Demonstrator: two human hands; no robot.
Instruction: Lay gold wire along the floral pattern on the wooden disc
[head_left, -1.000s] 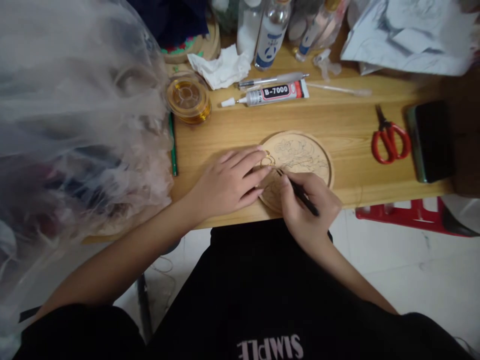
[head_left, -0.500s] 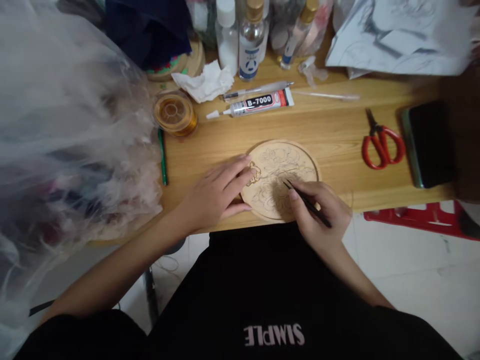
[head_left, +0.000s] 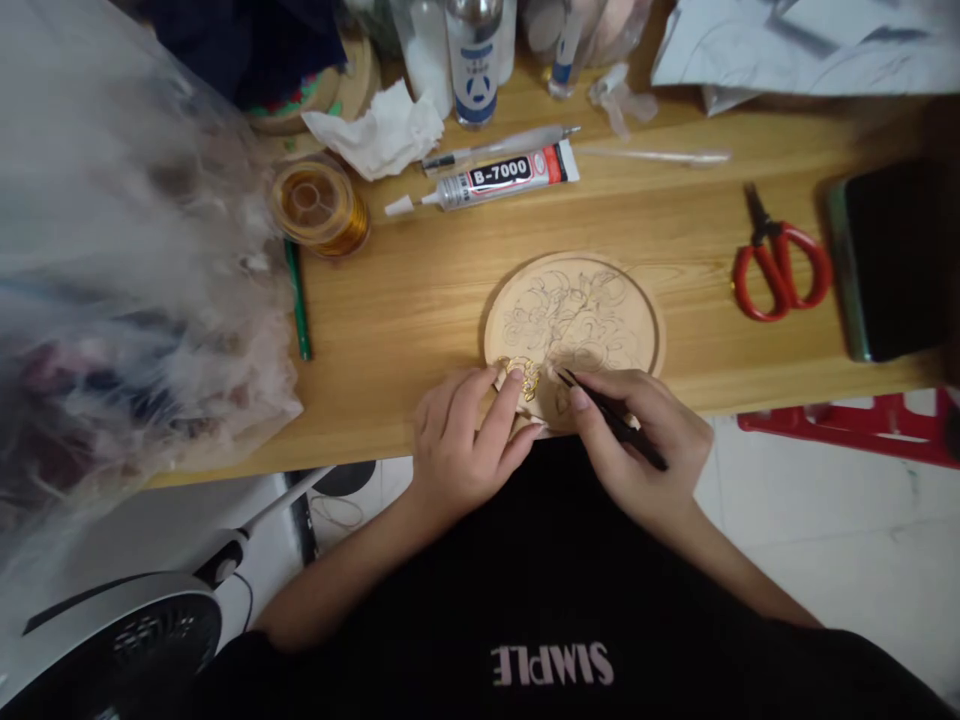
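Observation:
A round wooden plate (head_left: 661, 335) with a raised rim lies at the table's front edge, its face covered in pencilled curling lines. Bent gold wire (head_left: 529, 380) rests on its lower left part. My left hand (head_left: 463, 445) has its fingers spread over that side, one fingertip on the gold wire and the thumb near the front rim. In my right hand (head_left: 664, 445) is a pair of dark tweezers (head_left: 621, 425), gripped between thumb and fingers. Their tips point left, over the lower part of the plate, close to the wire; whether they touch its surface I cannot tell.
Behind the plate lie a B-7000 glue tube (head_left: 506, 178), a pen (head_left: 499, 150) and crumpled tissue (head_left: 382, 130). A gold wire spool (head_left: 321, 208) and green pen (head_left: 298, 300) are left, beside plastic bags (head_left: 150, 300). Red-handled scissors (head_left: 780, 265) and a phone (head_left: 892, 265) lie right.
The plate has turned counterclockwise, bringing the gold wire from its left edge to the lower left. My left hand has shifted toward the table's front edge. The view has shifted too.

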